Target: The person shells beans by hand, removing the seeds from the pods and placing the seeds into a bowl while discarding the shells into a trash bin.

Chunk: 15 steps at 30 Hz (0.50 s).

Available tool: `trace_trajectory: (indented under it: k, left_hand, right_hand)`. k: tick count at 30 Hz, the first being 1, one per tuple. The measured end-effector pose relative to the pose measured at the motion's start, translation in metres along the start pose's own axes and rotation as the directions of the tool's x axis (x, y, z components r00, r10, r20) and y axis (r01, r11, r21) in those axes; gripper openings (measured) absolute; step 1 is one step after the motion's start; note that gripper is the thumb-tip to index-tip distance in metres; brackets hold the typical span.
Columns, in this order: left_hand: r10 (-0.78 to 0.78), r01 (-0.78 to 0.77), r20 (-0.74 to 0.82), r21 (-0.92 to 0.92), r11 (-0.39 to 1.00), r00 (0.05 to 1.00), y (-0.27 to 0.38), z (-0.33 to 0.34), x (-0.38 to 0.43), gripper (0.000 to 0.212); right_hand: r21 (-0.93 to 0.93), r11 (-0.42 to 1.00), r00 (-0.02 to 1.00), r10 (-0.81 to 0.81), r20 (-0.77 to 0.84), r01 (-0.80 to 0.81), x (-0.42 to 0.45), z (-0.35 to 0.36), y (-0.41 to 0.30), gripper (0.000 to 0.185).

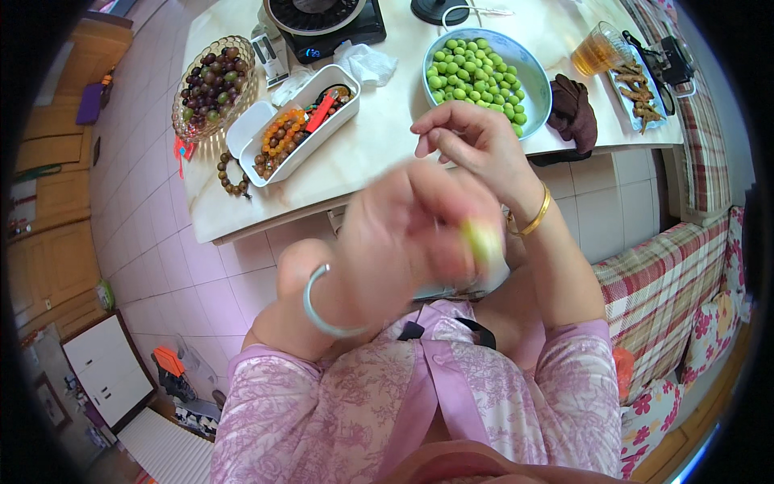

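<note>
My left hand [417,224], wearing a pale bangle, is raised in front of my chest and blurred. At its fingers is a yellow-green piece [484,242], likely fruit, too blurred to name exactly. My right hand [468,136], with a gold bangle on the wrist, hovers by the near rim of a pale blue bowl [532,109]. Its fingers are loosely bent and slightly apart, with nothing seen in them. Many small round green fruits [471,69] lie in the bowl, mostly towards its left side.
The marble-look table [381,133] bears a glass bowl [242,115] of grapes [214,85], a white box [308,145] of bead bracelets, crumpled tissue [366,63], and a black appliance [338,42]. On the right are a brown cloth [571,112], a glass of amber drink [598,51] and a plate of food [638,97].
</note>
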<state>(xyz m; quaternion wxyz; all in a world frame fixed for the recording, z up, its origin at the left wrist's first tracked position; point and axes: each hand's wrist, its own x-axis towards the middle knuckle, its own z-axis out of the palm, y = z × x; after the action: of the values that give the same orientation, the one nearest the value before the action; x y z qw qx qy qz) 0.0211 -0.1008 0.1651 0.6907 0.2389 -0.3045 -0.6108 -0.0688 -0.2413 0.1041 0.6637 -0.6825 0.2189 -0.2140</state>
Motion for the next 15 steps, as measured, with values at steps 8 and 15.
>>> trace_trajectory:
  k: [8,15]
  left_hand:
    - [0.122,-0.073,-0.373,0.142,0.987,0.920,-0.012,-0.041,0.031,0.023]
    - [0.392,-0.213,-0.293,0.495,0.842,0.872,-0.028,-0.056,0.039,0.025]
  right_hand:
    - [0.103,0.993,0.999,-0.050,-0.006,0.050,-0.002,-0.012,-0.015,0.015]
    - [0.077,0.995,0.995,-0.052,-0.086,0.059,-0.005,-0.011,-0.015,0.016]
